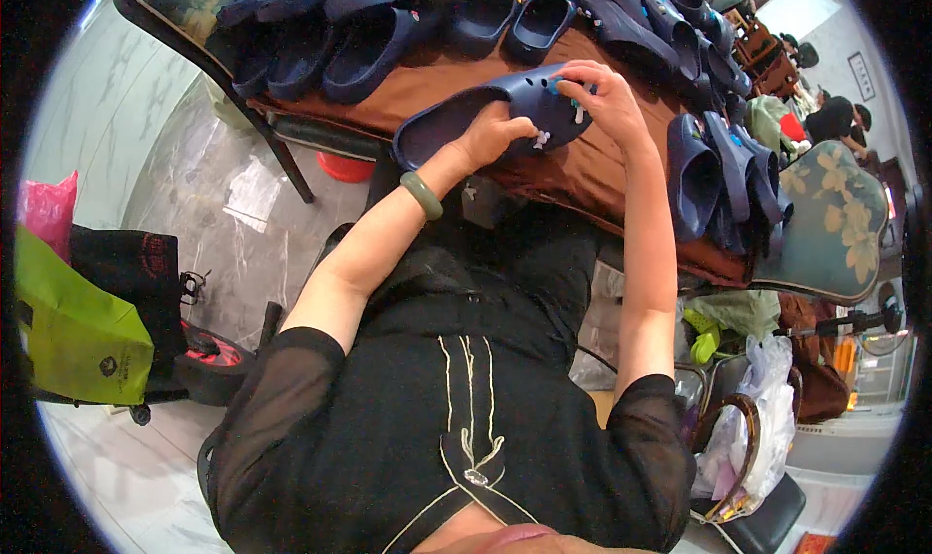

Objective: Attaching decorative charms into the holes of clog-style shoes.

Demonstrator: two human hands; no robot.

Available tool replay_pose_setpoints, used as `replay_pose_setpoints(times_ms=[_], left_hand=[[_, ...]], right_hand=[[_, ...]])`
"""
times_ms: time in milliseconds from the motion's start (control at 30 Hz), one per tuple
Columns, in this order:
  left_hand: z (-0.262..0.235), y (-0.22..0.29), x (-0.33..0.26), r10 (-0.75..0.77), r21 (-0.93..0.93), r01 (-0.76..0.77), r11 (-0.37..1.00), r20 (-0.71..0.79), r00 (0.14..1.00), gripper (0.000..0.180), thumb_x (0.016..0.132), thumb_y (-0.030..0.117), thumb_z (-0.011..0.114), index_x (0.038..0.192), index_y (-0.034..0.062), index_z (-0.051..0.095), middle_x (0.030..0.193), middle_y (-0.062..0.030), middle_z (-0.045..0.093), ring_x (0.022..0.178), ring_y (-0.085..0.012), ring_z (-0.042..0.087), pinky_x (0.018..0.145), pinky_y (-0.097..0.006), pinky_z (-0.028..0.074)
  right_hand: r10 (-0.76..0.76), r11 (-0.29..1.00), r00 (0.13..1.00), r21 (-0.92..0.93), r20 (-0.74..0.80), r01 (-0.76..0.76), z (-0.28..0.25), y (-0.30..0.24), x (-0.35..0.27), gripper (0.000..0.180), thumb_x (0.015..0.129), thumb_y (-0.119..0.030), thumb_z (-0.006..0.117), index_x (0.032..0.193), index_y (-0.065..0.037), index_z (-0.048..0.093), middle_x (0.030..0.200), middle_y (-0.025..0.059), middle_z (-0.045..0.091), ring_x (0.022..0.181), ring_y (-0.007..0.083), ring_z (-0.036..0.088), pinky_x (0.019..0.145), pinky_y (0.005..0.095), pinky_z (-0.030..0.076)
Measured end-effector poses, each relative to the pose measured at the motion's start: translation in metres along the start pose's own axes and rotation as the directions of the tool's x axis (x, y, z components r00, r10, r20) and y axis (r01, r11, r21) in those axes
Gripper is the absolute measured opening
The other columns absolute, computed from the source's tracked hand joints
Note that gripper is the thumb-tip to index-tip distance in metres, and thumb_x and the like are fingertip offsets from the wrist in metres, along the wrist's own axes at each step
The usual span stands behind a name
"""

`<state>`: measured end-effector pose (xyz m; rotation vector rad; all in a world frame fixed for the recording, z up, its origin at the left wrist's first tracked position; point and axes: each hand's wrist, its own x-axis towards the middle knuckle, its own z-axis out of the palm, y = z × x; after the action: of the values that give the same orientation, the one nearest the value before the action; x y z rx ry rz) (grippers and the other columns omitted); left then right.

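A dark blue clog (524,96) is held above the near edge of a table covered in brown cloth (592,180), its toe toward the right. My left hand (488,136) grips it, fingers reaching into the foot opening and thumb lying over the upper. A green bangle (421,196) circles that wrist. My right hand (610,105) is at the toe, fingertips pinched around a small blue shoe charm (555,85). Whether the charm sits in a hole cannot be made out. Small white charms (542,140) show on the upper near my left thumb.
Many similar clogs (367,57) lie in rows across the table's far side. Another group of clogs (693,177) leans at the right, beside a flower-patterned panel (833,212). A green bag (85,326) stands at left, a white plastic bag (762,403) at lower right.
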<state>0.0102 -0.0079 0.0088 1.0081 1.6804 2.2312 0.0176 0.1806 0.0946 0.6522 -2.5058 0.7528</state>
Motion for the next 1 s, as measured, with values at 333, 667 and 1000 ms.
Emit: replay_pose_setpoints(times_ms=[333, 667, 1000], left_hand=[[-0.010, -0.028, 0.001, 0.058, 0.123, -0.058, 0.991, -0.002, 0.998, 0.053, 0.070, 0.024, 0.058, 0.116, -0.0015, 0.049, 0.103, -0.0156, 0.059, 0.094, -0.0255, 0.056, 0.085, -0.035, 0.044], [-0.002, -0.016, -0.006, 0.130, 0.085, -0.132, 0.988, 0.023, 0.991, 0.054, 0.071, 0.022, 0.057, 0.118, -0.0029, 0.047, 0.111, -0.0170, 0.056, 0.101, -0.0263, 0.053, 0.091, -0.035, 0.041], [0.002, 0.005, -0.006, -0.006, 0.015, 0.005, 1.000, 0.029, 1.000, 0.049, 0.072, 0.016, 0.058, 0.117, -0.0012, 0.048, 0.106, -0.0073, 0.056, 0.096, -0.0168, 0.052, 0.086, -0.030, 0.042]], right_hand=[[0.154, 0.961, 0.762, 0.085, 0.629, -0.264, -0.011, -0.002, 0.059, 0.022, 0.074, -0.011, 0.071, 0.092, -0.002, 0.060, 0.097, 0.0053, 0.059, 0.096, 0.0153, 0.053, 0.088, 0.0280, 0.041], [0.321, 0.936, 0.610, -0.146, 0.724, -0.319, -0.009, 0.001, 0.075, 0.050, 0.072, -0.020, 0.073, 0.115, -0.005, 0.053, 0.110, 0.0095, 0.059, 0.101, 0.0193, 0.054, 0.091, 0.0282, 0.040], [0.178, 0.979, 0.693, -0.055, 0.698, -0.196, -0.018, 0.007, 0.061, 0.047, 0.079, -0.030, 0.068, 0.117, -0.005, 0.055, 0.108, 0.0102, 0.061, 0.101, 0.0202, 0.055, 0.090, 0.0305, 0.042]])
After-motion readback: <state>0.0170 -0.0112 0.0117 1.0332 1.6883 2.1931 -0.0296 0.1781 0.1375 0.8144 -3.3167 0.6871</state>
